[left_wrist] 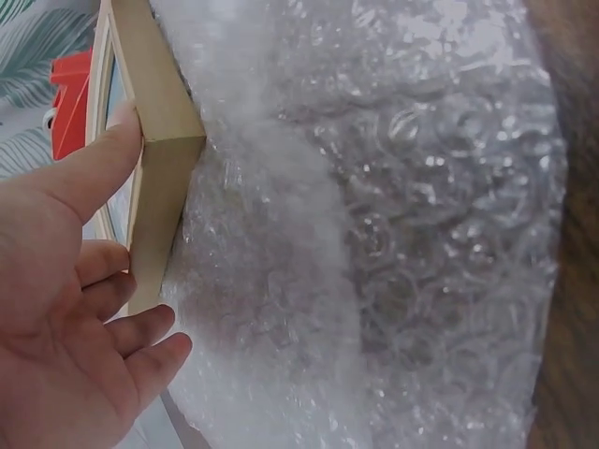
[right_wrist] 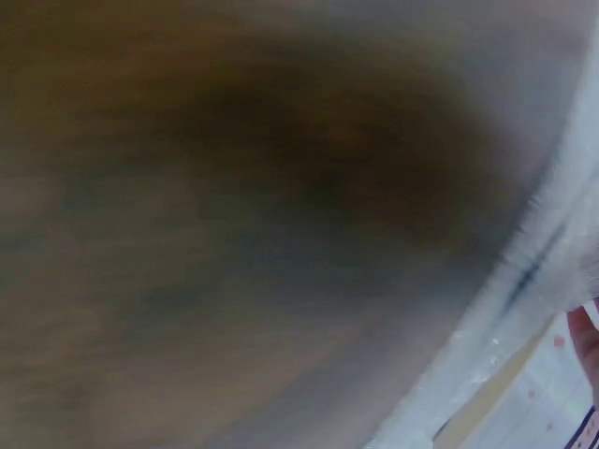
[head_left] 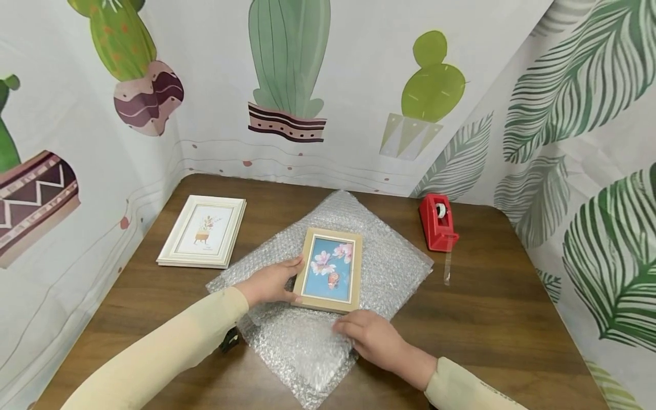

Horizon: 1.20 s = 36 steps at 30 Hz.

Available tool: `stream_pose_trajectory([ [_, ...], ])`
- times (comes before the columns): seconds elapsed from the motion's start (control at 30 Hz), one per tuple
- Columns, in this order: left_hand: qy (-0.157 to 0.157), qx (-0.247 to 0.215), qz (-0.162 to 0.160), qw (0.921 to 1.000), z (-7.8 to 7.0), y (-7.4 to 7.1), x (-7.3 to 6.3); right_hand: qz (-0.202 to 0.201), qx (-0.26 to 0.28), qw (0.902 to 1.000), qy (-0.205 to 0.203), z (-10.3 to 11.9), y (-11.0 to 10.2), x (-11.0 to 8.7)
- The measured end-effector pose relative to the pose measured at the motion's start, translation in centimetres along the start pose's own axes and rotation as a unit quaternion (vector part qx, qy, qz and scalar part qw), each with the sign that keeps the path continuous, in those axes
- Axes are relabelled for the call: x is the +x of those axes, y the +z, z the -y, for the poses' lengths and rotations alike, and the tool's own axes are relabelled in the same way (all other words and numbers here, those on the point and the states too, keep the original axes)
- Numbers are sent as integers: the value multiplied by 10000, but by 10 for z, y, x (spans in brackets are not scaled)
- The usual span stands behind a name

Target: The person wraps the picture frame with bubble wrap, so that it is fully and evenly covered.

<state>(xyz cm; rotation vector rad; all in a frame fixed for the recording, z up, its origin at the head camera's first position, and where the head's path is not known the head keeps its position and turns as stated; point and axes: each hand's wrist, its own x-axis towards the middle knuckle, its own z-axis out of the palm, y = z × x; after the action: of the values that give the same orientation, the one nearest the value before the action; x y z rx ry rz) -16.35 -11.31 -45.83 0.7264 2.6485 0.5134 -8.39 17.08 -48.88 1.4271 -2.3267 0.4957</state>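
A light wooden picture frame (head_left: 330, 270) with pink blossoms on blue lies face up on a sheet of bubble wrap (head_left: 394, 267), near its middle. My left hand (head_left: 271, 282) rests against the frame's left side, thumb at the lower corner. In the left wrist view its thumb (left_wrist: 103, 159) touches the frame's front edge, and the other fingers are loosely bent beside it. Just below the frame's lower right corner, my right hand (head_left: 374, 339) pinches the near part of the wrap with bent fingers. The right wrist view is mostly blurred, with raised bubble wrap (right_wrist: 524, 281) along its right side.
A white picture frame (head_left: 201, 232) with a potted-plant drawing lies at the back left of the wooden table (head_left: 492, 319). On the right stands a red tape dispenser (head_left: 438, 225), a strip of clear tape (head_left: 447, 269) hanging from it. A cactus-print cloth (head_left: 348, 102) rises behind the table.
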Motion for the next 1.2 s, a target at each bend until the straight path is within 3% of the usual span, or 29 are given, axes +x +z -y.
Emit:
stream_pose_trajectory([
  [0.07,20,28,19,10000,0,0,2,-111,350,9974,616,-1,-2,7],
  [0.13,5,19,45,10000,0,-1,3,-143,874,9868,1355,-3,-3,13],
  [0.2,-7,26,58,10000,-1,-2,4,-107,1508,9633,2218,-6,-3,19],
  [0.3,-12,69,104,9999,-3,-6,6,-111,2151,9204,3263,-11,-1,25],
  [0.37,15,145,109,9998,-4,-9,8,-91,2410,8972,3700,-15,-1,28],
  [0.5,42,264,116,9996,-3,-13,11,75,2570,8793,4008,-22,-2,34],
  [0.8,-185,-178,484,9985,1,-14,17,458,2396,8692,4302,-29,-1,49],
  [1.03,-269,130,757,9967,0,-17,23,736,2493,8659,4275,-46,-3,61],
  [1.1,-284,192,795,9962,-1,-20,24,763,2500,8686,4210,-54,-3,64],
  [1.2,-166,291,807,9962,-1,-23,26,925,2216,8892,3895,-66,-3,66],
])
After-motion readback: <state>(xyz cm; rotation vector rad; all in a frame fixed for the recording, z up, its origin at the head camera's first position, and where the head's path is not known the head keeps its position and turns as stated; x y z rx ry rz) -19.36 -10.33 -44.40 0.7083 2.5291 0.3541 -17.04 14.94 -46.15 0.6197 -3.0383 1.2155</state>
